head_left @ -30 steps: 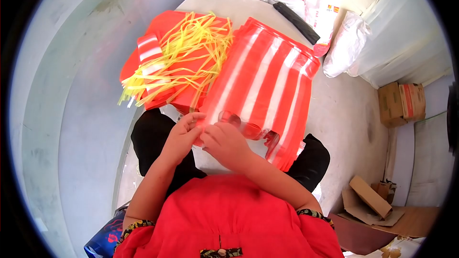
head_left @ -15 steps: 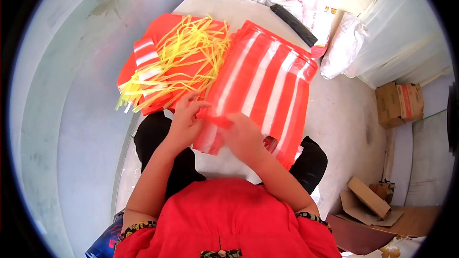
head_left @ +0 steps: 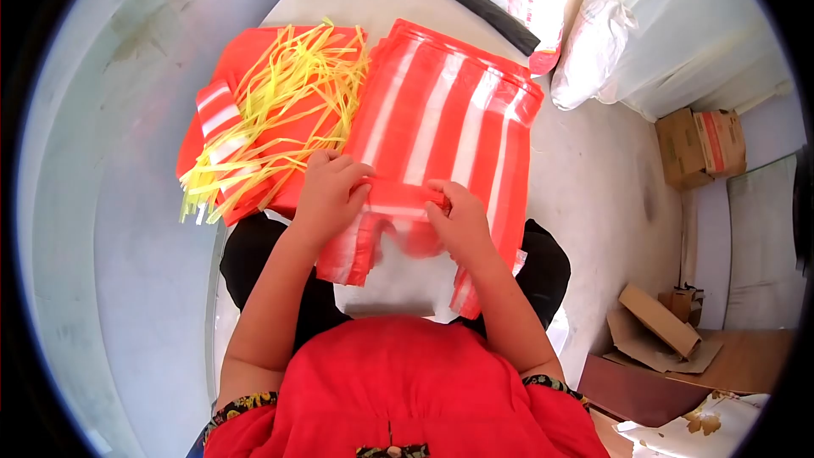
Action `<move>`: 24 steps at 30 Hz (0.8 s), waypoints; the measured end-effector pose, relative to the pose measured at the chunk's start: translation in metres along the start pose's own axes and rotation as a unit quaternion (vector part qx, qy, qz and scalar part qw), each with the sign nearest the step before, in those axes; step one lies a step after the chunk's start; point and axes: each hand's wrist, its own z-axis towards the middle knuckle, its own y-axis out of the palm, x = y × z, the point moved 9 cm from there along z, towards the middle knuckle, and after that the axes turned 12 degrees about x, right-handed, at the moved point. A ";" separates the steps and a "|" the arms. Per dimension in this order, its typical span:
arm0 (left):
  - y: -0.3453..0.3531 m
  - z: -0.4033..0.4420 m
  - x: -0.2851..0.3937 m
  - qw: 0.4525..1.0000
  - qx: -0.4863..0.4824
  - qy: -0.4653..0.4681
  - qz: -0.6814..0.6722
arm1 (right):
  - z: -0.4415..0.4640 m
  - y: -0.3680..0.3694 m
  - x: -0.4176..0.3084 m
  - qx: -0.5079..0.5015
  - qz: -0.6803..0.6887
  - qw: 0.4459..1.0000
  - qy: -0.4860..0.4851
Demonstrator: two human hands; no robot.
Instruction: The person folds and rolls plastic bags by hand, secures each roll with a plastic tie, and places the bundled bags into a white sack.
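A stack of red-and-white striped plastic carrier bags [head_left: 428,119] lies in front of me, its handle ends towards my body. Across its lower part, a red-and-white striped plastic bag [head_left: 398,197] is stretched sideways in a flat folded band. My left hand [head_left: 332,195] pinches this band at its left end, and my right hand [head_left: 462,219] pinches the other end with thumb and fingers. Under the band something pinkish is blurred by motion. Left of the stack, a tangle of yellow plastic strips [head_left: 292,93] lies on a pile of red plastic [head_left: 246,47], beside a rolled striped bundle [head_left: 219,114].
Behind the stack lie a black bar-like object [head_left: 492,17] and white printed sacks [head_left: 543,0]. A white wrapped bundle [head_left: 589,47] leans at the right. Cardboard boxes [head_left: 682,148] stand farther right, with opened cardboard [head_left: 653,331] at lower right. A pale wall [head_left: 144,203] runs along the left.
My hands have moved apart, drawing the crumpled red plastic between them into a flat band. The bag's U-shaped cut-out now shows below them. The whole view has shifted slightly.
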 end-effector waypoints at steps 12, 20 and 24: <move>0.046 -0.033 0.071 0.977 -0.097 0.192 -0.006 | -0.010 -0.008 -0.011 0.034 -0.132 0.981 -0.140; 0.050 -0.037 0.074 0.972 -0.169 0.164 -0.010 | -0.045 -0.023 -0.017 0.045 -0.147 0.945 -0.289; 0.051 -0.039 0.077 0.971 -0.173 0.162 -0.002 | -0.063 -0.013 -0.023 0.057 -0.181 0.902 -0.387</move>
